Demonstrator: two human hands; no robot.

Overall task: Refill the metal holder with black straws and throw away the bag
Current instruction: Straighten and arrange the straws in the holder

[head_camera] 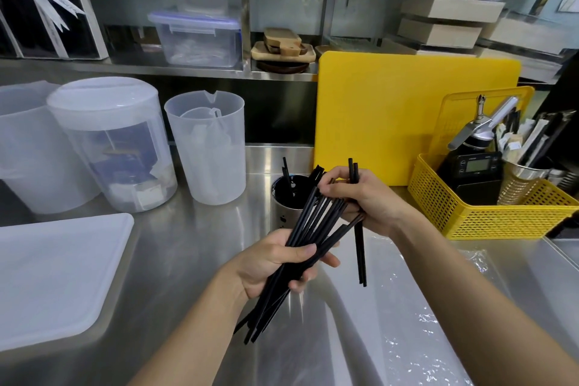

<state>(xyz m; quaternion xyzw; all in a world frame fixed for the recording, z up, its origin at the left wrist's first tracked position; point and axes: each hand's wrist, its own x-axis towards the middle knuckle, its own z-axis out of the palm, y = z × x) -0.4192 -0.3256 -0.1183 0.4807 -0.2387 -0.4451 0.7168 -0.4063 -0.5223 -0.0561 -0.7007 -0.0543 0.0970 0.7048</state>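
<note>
My left hand (275, 266) grips a loose bundle of black straws (310, 222) that slants up to the right. My right hand (366, 197) holds two straws (360, 247) nearly upright and its fingertips touch the bundle's upper ends. Just behind the hands stands the round metal holder (282, 210), with a couple of black straws leaning inside it. A clear plastic bag (416, 307) lies flat on the steel counter under my right forearm.
Three translucent plastic jugs (206, 147) stand at the left, with a white tray lid (56, 276) in front of them. A yellow cutting board (391, 116) leans at the back. A yellow basket (488, 213) with tools sits at the right.
</note>
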